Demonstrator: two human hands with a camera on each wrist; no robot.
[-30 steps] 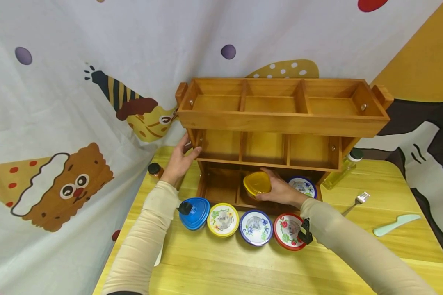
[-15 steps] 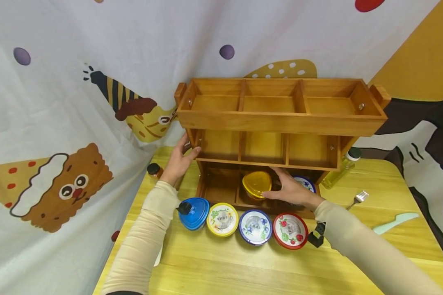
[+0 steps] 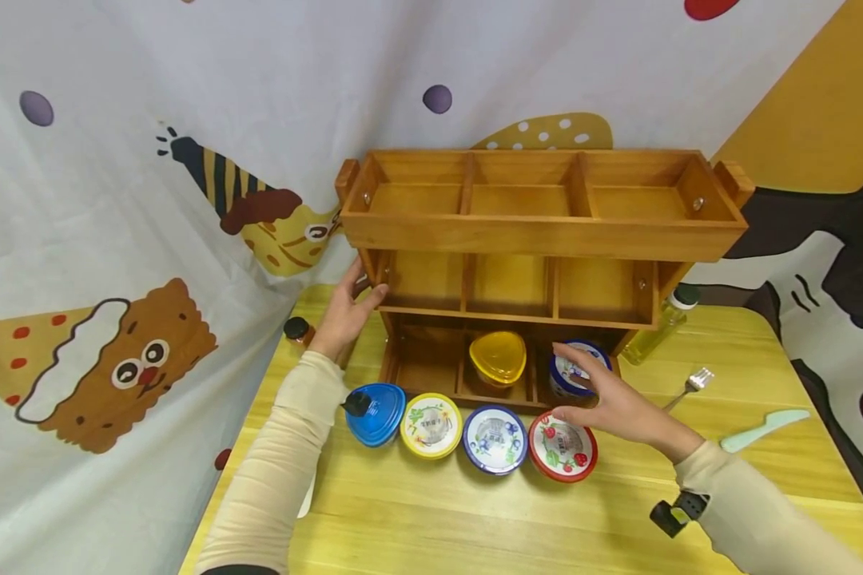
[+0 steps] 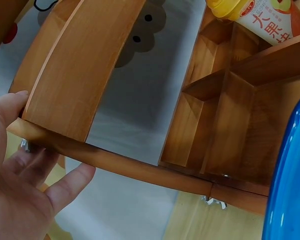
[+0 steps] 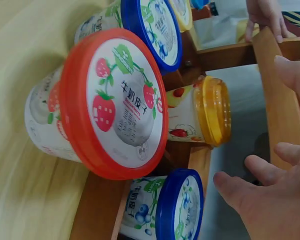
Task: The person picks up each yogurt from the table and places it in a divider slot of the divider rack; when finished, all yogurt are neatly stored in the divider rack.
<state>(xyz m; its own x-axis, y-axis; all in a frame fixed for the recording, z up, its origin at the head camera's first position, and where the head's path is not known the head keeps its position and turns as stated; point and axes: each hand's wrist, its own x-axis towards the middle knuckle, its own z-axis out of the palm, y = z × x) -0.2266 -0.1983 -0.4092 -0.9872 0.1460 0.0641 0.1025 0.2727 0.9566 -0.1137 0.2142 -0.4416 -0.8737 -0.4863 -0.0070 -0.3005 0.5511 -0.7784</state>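
At the rack's left side, my left hand [image 3: 343, 317] grips the wooden side board of the rack [image 3: 546, 237]; the left wrist view shows thumb and fingers [image 4: 72, 187] around that board. My right hand [image 3: 622, 403], fingers spread and holding nothing, hovers by the blue-lidded cup [image 3: 570, 375] in the bottom tier's right compartment. Upright in the middle compartment stands the yellow-lidded jar [image 3: 499, 359]. Just left of the right hand sits the red-lidded cup [image 3: 555, 447], in front of the rack; it fills much of the right wrist view [image 5: 125, 105].
In front of the rack stand a blue-lidded container [image 3: 375, 415], a yellow-rimmed cup [image 3: 431, 427] and another blue-rimmed cup [image 3: 495, 441]. To the right are an oil bottle [image 3: 654, 331], a fork [image 3: 690, 386] and a pale green knife [image 3: 765, 429]. A small black-capped jar [image 3: 299, 331] stands at the left.
My right hand has let go of the yellow-lidded jar and moved right, toward the blue-lidded cup in the rack. The jar stays in the middle compartment. My left hand keeps its hold on the rack.
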